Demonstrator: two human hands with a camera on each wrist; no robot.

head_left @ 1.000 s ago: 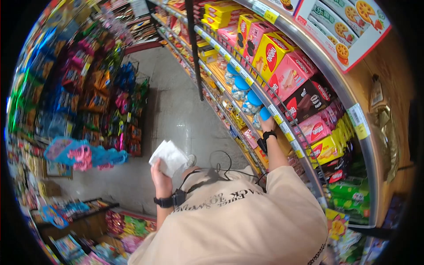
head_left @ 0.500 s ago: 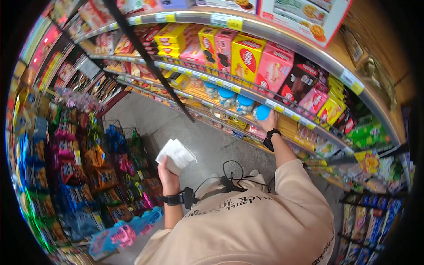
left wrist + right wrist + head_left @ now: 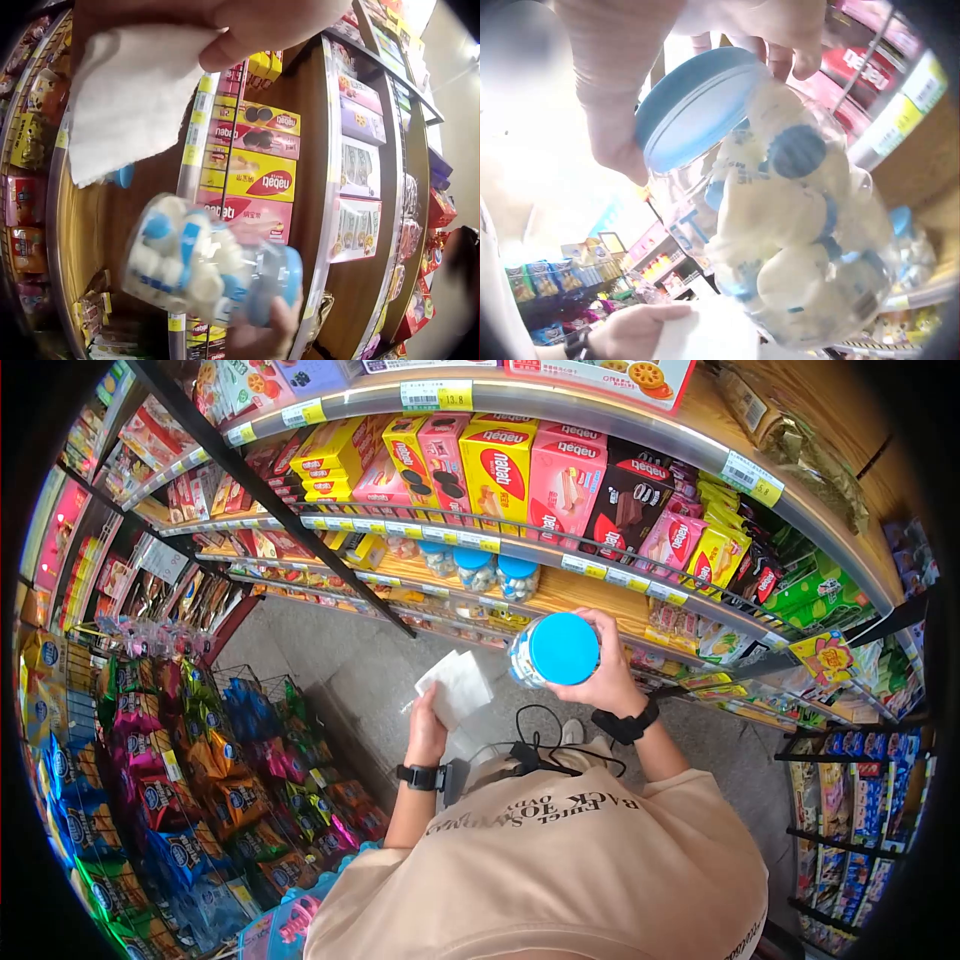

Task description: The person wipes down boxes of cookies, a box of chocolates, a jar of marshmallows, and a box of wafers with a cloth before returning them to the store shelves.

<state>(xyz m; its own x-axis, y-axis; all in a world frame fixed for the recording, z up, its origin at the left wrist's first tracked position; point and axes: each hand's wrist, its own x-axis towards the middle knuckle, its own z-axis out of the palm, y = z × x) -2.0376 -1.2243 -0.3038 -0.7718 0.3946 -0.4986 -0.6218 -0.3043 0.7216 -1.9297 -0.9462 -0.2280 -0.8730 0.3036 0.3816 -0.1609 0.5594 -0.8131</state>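
My right hand (image 3: 612,672) grips a clear plastic jar (image 3: 780,240) by its blue lid (image 3: 564,649), thumb and fingers around the lid's edge. White and blue wrapped pieces fill the jar, which is tilted in front of the shelf. To its left, my left hand (image 3: 428,728) pinches a folded white cloth (image 3: 460,685) between thumb and fingers. In the left wrist view the cloth (image 3: 135,97) hangs down from that hand, with the jar (image 3: 202,262) beyond it. Matching blue-lidded jars (image 3: 517,575) stand on the shelf behind.
Above the jars, a shelf holds wafer boxes (image 3: 497,465) behind a wire rail. A dark upright post (image 3: 290,510) crosses the shelving. Racks of snack bags (image 3: 180,790) stand at the left, and another rack (image 3: 850,810) at the right. Grey floor (image 3: 350,660) lies below.
My right hand has taken one jar off the shelf and brought it toward my body. The left hand, still holding the cloth, has come closer to it. The view has turned toward the shelves.
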